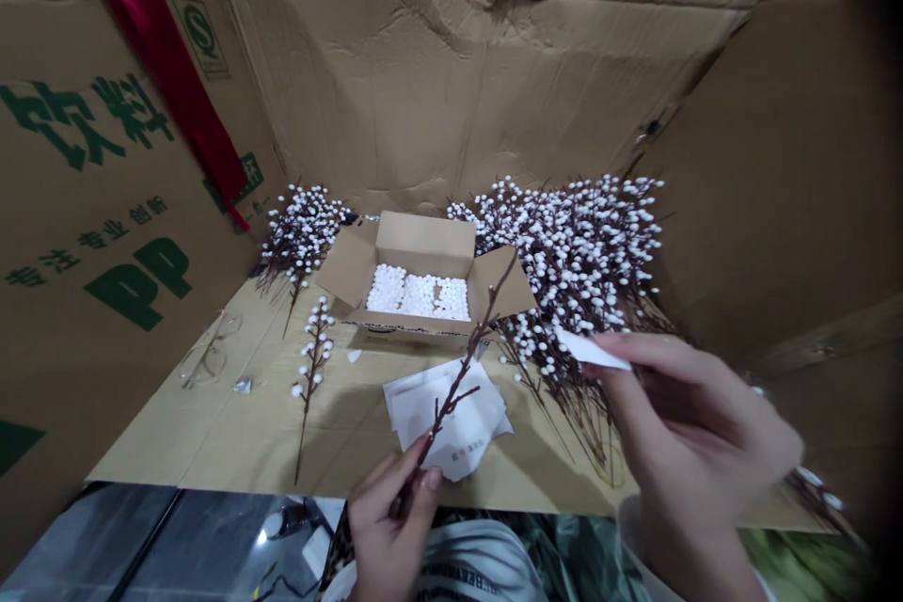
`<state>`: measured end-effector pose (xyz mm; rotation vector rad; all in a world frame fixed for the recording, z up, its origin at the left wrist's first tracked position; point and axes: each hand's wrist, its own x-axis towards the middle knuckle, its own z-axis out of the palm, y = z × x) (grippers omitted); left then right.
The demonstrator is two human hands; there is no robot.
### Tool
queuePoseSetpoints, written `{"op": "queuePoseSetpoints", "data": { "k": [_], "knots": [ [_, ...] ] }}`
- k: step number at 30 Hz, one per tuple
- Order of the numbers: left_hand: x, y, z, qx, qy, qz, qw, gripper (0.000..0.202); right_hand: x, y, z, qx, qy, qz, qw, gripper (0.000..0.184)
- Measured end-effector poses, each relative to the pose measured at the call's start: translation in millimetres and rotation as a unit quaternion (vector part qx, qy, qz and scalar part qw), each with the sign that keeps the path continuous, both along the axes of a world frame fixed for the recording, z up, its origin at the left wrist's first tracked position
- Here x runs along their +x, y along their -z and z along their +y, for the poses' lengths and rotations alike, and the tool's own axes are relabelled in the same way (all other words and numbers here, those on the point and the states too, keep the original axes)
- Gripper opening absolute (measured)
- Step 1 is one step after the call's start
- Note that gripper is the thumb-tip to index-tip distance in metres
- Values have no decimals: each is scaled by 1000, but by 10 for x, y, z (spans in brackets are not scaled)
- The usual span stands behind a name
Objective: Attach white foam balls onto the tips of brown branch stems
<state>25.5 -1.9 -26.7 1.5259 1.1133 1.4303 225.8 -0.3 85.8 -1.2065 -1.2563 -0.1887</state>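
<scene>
My left hand (396, 508) grips the lower end of a bare brown artificial twig (462, 372), which slants up to the right with no berries on it. Between thumb and forefinger my right hand (695, 442) pinches a small piece of white paper (593, 353), raised over the right side of the table. Below the twig lie torn white paper sheets (462, 461), some with print. Behind them stands an open cardboard box (423, 331) with small white foam berries (419, 294) inside. One finished berry stem (308, 376) lies to the left.
A large heap of white-berried stems (585, 245) fills the right rear, and a smaller bunch (303, 230) is at left rear. Glasses (212, 353) and a foil scrap (243, 385) lie at left. Cardboard walls (466, 85) enclose the table; a red ribbon (169, 66) hangs left.
</scene>
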Motion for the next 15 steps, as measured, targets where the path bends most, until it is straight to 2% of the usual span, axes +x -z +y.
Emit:
{"op": "queuePoseSetpoints", "data": {
  "k": [4, 7, 11, 15],
  "knots": [
    [31, -49, -20, -20, -25, -42, 999, 27, -124, 155, 12, 19, 17, 38, 999, 23],
    [64, -71, -37, -53, -59, -54, 995, 28, -174, 214, 26, 21, 20, 29, 999, 26],
    [78, -63, -46, -63, -60, -52, 995, 27, -196, 256, 65, 44, 23, 1, 999, 29],
    [65, -51, -45, -52, -58, -45, 996, 26, -206, 274, 108, 37, 24, 20, 999, 25]
  ]
}}
